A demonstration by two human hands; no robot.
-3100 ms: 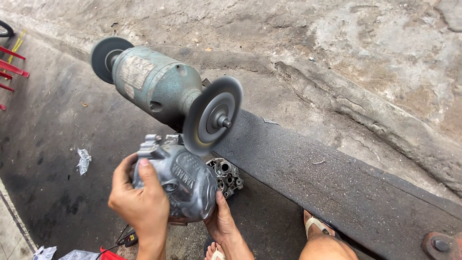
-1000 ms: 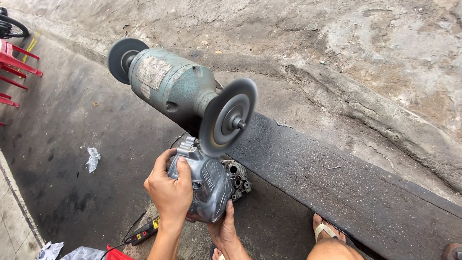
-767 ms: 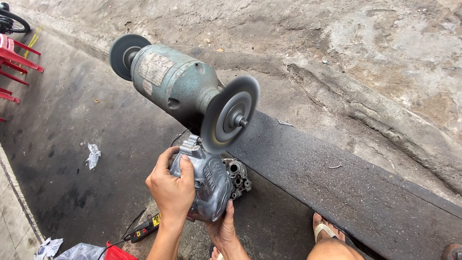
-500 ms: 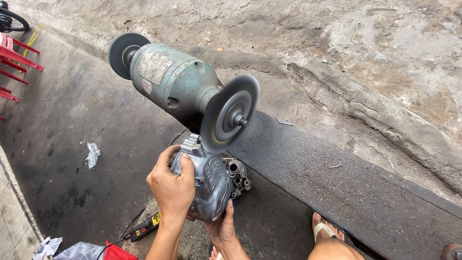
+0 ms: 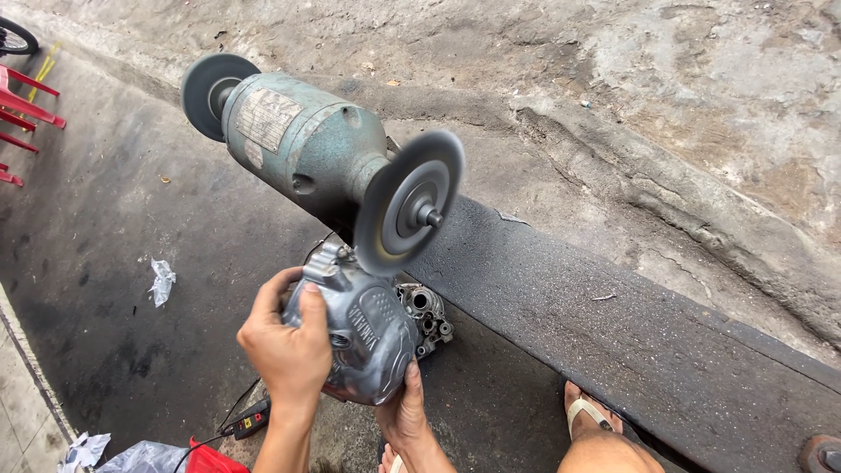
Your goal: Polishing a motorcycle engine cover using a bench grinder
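Note:
I hold a grey cast-metal engine cover [image 5: 368,328] up against the lower edge of a spinning buffing wheel [image 5: 405,203]. That wheel sits on the near end of a green double-ended bench grinder [image 5: 302,144], which has a second wheel [image 5: 210,92] at its far end. My left hand [image 5: 285,337] grips the cover's upper left side. My right hand [image 5: 405,412] supports it from below, fingers on its lower right edge. Just behind the cover lies another engine part [image 5: 425,311] with several round bores.
A dark, blackened slab [image 5: 631,333] runs diagonally right of the grinder, with rough concrete ground beyond. My sandalled foot [image 5: 591,416] is at the bottom right. A black-and-orange switch on a cable [image 5: 250,419], a plastic bag [image 5: 144,457], litter [image 5: 162,280] and red bars [image 5: 26,105] lie left.
My view has shifted slightly; the grinder sits a little lower left in frame. Three seconds ago the cover was held lower and more to the left; now its top edge is under the wheel.

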